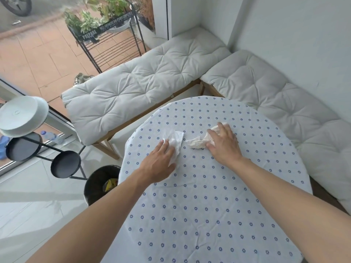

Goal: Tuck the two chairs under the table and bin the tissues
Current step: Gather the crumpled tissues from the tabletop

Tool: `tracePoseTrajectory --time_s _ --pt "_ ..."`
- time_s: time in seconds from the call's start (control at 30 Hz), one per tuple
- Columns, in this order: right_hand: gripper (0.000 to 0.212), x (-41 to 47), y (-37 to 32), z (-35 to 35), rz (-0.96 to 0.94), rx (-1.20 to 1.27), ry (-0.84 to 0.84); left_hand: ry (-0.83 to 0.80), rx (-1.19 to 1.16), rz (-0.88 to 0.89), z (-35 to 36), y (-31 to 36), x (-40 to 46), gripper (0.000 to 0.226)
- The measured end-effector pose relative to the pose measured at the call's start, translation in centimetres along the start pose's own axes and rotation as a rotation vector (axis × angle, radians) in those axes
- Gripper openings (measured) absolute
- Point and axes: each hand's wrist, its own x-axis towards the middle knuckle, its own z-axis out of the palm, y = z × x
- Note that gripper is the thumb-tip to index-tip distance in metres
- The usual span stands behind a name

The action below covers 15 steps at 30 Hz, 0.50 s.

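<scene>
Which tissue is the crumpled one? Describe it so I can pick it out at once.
Start at the round table with the blue-flowered cloth, and look at its far half, where both hands rest. The crumpled tissue lies under and beside the right hand, its twisted end poking out toward the middle. The other tissue, under the left hand, is a flat sheet instead.

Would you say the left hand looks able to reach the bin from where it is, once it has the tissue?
Probably yes. The left hand lies on the flat tissue near the table's left edge, and the open black bin stands just beside and below that edge, with nothing between.
</scene>
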Motion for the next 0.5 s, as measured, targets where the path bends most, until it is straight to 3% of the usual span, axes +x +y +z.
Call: tracePoseTrajectory --time_s 0.1,0.23,0.5 --pt "0.052 0.0 -0.1 0.3 0.060 0.060 -0.058 0.035 -0.026 0.004 0.0 -0.3 -0.3 0.053" --pt "0.025 -1.5 -0.9 0.5 -0.021 0.133 0.070 0.113 0.029 0.040 0.2 -0.6 -1.2 0.019" --pt "0.026 -4.3 -5.7 0.5 -0.124 0.246 0.092 0.233 -0.006 -0.015 -1.1 -5.0 -5.4 0.018"
